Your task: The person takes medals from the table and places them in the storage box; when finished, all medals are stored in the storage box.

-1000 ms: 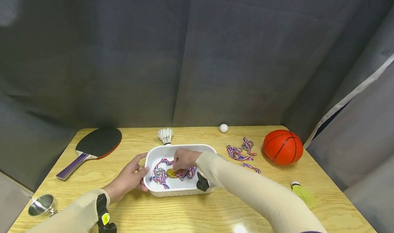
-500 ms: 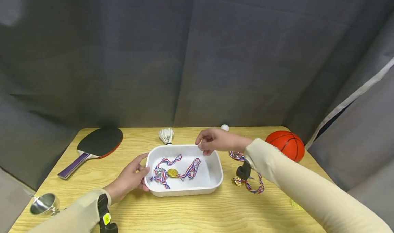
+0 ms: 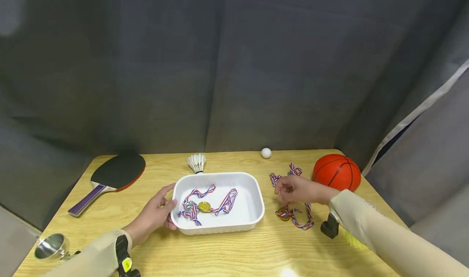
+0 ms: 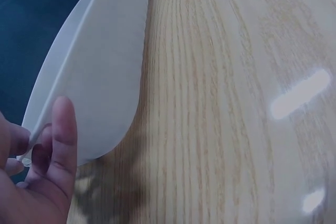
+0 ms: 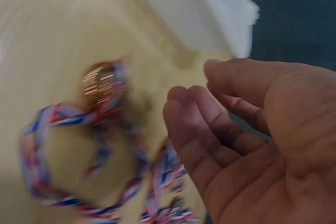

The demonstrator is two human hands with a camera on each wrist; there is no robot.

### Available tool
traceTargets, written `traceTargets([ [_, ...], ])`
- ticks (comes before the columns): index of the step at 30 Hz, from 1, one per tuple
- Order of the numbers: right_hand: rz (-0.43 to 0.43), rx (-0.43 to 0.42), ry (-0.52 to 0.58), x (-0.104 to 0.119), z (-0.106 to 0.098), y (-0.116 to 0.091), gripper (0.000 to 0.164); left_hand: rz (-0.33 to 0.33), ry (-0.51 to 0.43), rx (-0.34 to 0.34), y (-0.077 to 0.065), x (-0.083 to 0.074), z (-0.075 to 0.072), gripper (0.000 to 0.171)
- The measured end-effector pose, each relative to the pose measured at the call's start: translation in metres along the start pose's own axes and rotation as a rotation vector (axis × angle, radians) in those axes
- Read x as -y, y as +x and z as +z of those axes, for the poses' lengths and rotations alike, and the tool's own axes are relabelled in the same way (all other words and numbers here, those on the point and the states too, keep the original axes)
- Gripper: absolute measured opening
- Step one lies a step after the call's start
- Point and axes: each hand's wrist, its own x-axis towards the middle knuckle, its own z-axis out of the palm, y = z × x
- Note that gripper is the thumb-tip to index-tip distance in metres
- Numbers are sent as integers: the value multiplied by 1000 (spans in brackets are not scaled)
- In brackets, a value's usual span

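Tray, white, sat gripped in your left hand; your right hand, loosely bent, holding nothing, hovered near a bronze-coloured medal.

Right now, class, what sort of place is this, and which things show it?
Probably a staged tabletop setup, perhaps for recording, rather than a sports hall: dark cloth hangs behind the wooden table, which holds a table tennis bat and a red basketball.
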Motion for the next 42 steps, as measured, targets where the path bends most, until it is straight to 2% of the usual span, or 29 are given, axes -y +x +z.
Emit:
traceTargets([
  [5, 30, 22, -103, -22, 13, -8, 20, -4, -15, 2, 0, 1, 2, 61],
  [8, 59, 39, -94, -30, 18, -12, 25, 1, -19, 9, 0, 0, 4, 61],
  [11, 53, 45, -102, -35, 22, -13, 27, -2, -22, 10, 0, -1, 6, 61],
  [20, 24, 6, -161, -37, 29, -12, 24, 2, -14, 17, 5, -3, 13, 60],
  [32, 27, -6, -135, -40, 23, -18, 23, -7, -11, 17, 12, -4, 20, 60],
  [36, 55, -1, -58, -44, 18, -20, 16, -17, -11, 19, 13, -4, 21, 61],
  [42, 130, 20, 173, -48, 4, -27, 18, -14, -15, 22, 12, -5, 22, 60],
])
